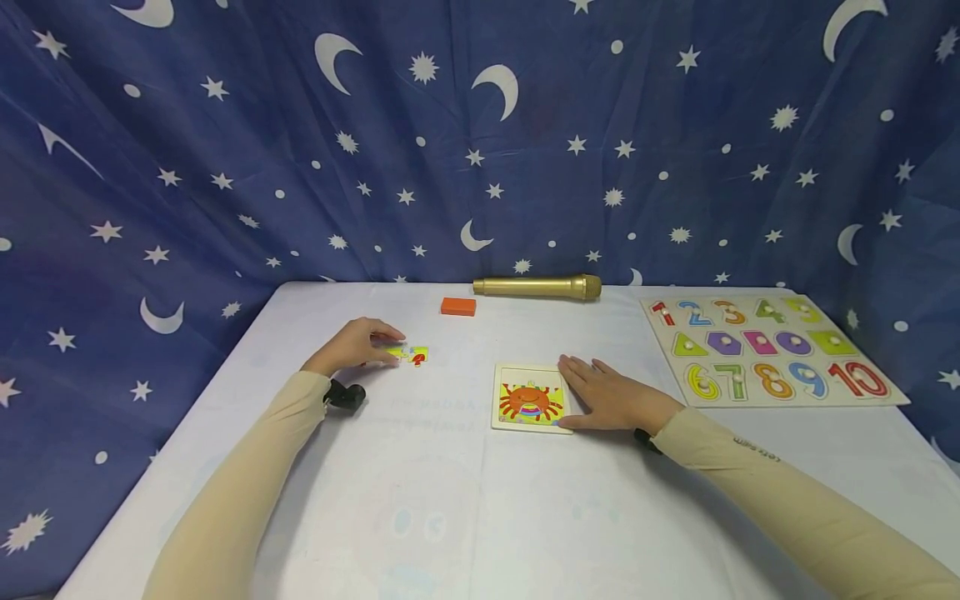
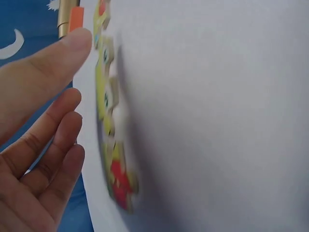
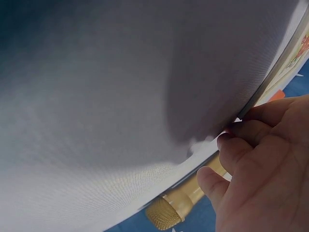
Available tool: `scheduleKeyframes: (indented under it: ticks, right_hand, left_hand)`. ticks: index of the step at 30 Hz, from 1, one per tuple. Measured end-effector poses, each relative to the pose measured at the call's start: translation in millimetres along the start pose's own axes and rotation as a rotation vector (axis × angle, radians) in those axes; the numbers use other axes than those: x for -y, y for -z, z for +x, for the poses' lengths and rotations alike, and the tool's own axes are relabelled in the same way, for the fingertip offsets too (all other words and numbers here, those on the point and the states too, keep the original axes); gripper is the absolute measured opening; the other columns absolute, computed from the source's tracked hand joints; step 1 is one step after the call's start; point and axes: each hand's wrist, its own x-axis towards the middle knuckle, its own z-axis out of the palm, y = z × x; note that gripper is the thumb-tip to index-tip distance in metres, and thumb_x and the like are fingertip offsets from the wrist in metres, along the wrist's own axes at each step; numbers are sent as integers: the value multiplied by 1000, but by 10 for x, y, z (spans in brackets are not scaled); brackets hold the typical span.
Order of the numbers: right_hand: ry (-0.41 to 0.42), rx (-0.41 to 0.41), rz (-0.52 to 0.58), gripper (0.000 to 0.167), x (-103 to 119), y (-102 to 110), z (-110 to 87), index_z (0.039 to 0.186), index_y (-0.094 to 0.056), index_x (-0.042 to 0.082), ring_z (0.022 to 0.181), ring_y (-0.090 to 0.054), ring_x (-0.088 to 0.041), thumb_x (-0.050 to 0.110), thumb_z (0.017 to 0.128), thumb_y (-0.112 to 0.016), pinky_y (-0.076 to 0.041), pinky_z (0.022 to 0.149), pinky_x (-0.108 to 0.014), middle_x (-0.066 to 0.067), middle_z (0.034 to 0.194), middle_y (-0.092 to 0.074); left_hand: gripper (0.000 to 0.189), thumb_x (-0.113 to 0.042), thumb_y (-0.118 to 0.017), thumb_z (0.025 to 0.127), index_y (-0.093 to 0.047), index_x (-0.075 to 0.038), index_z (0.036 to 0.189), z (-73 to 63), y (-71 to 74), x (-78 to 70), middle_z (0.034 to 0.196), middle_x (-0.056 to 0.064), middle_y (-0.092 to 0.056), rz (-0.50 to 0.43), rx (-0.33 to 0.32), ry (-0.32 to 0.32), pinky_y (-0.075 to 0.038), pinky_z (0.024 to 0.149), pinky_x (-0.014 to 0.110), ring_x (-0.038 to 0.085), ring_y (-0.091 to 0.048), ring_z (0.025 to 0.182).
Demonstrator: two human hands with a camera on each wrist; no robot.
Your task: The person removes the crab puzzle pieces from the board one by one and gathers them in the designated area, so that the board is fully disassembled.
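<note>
My left hand (image 1: 358,346) is over the left of the table, thumb and fingers spread apart beside a strip of yellow puzzle pieces (image 1: 417,356) with red parts. In the left wrist view the puzzle pieces (image 2: 107,96) stand in a row just past the thumb and fingertips; whether any finger touches them cannot be told. My right hand (image 1: 618,396) rests against the right edge of a square crab puzzle (image 1: 530,403), thumb by the lower corner, fingers by the upper one. A bare band runs along the puzzle's top inside the frame.
A gold microphone (image 1: 536,287) lies along the table's back edge, with an orange block (image 1: 458,307) in front of its left end. At the right lies a number and shape board (image 1: 776,350). Behind the white table (image 1: 420,500) hangs a blue star-patterned curtain (image 1: 420,167).
</note>
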Motion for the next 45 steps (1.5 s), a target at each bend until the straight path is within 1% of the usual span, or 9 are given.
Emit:
scheduleKeyframes:
  ticks: [5, 10, 13, 19, 25, 29, 32, 38, 45]
  right_hand:
    - [1, 0, 0, 100, 2, 1, 1, 149, -17, 1, 145, -16, -29, 67, 83, -51, -14, 117, -49, -15, 157, -16]
    - [2, 3, 6, 99, 3, 3, -1, 149, -17, 1, 145, -16, -30, 67, 83, -50, -14, 117, -49, -15, 157, -16]
    - [4, 0, 9, 99, 4, 5, -7, 149, -17, 0, 145, -16, -30, 66, 84, -51, -14, 117, -50, -15, 157, -16]
    - [14, -19, 8, 97, 9, 12, -18, 148, -19, -1, 145, -18, -30, 65, 84, -51, -16, 117, -50, -16, 156, -18]
    - [17, -19, 7, 97, 21, 20, -25, 148, -18, -1, 145, -18, -30, 65, 84, -51, -16, 117, -50, -16, 156, -18]
    - [12, -18, 10, 98, 25, 22, -27, 148, -19, -1, 145, -18, -30, 65, 84, -51, -16, 117, -50, -16, 156, -18]
    - [13, -23, 1, 98, 19, 16, -26, 148, -19, -1, 145, -19, -30, 66, 84, -51, -16, 117, -49, -16, 156, -18]
    - [20, -24, -1, 98, -2, -5, -10, 148, -18, -1, 145, -19, -30, 66, 84, -50, -16, 117, -50, -16, 156, -18]
    - [23, -23, -12, 97, -4, -4, -10, 148, -19, -1, 145, -18, -30, 65, 85, -49, -16, 117, -50, -16, 156, -19]
  left_hand:
    - [45, -15, -78, 76, -65, -2, 116, -100, 85, 47, 122, 17, -62, 22, -16, -7, -42, 101, 46, 32, -56, 115]
    - [45, -13, -77, 76, -64, -1, 118, -196, 126, 112, 124, 19, -61, 40, -28, 16, -42, 101, 47, 34, -56, 114]
    - [45, -12, -77, 75, -64, -1, 117, -236, 136, 146, 124, 20, -61, 33, -34, 26, -42, 100, 48, 34, -57, 114]
    - [46, -13, -77, 76, -64, -2, 118, -251, 139, 176, 124, 18, -61, 23, -35, 39, -42, 100, 47, 34, -57, 115]
    - [44, -12, -75, 78, -63, 0, 119, -217, 116, 114, 124, 20, -61, 27, -44, 21, -42, 100, 47, 34, -56, 114]
    - [42, -11, -73, 80, -63, 0, 119, -161, 73, 26, 124, 19, -60, 10, -48, -14, -43, 100, 46, 34, -57, 113]
    - [42, -11, -73, 80, -63, 0, 119, -103, 12, -80, 123, 18, -61, -7, -45, -51, -44, 100, 45, 32, -57, 110]
    - [42, -12, -73, 81, -63, -1, 120, 21, -167, -368, 120, 16, -63, -43, -25, -123, -45, 99, 43, 29, -57, 107]
    - [42, -14, -76, 78, -65, -3, 118, 122, -398, -734, 116, 12, -65, -52, 15, -178, -44, 100, 40, 25, -58, 105]
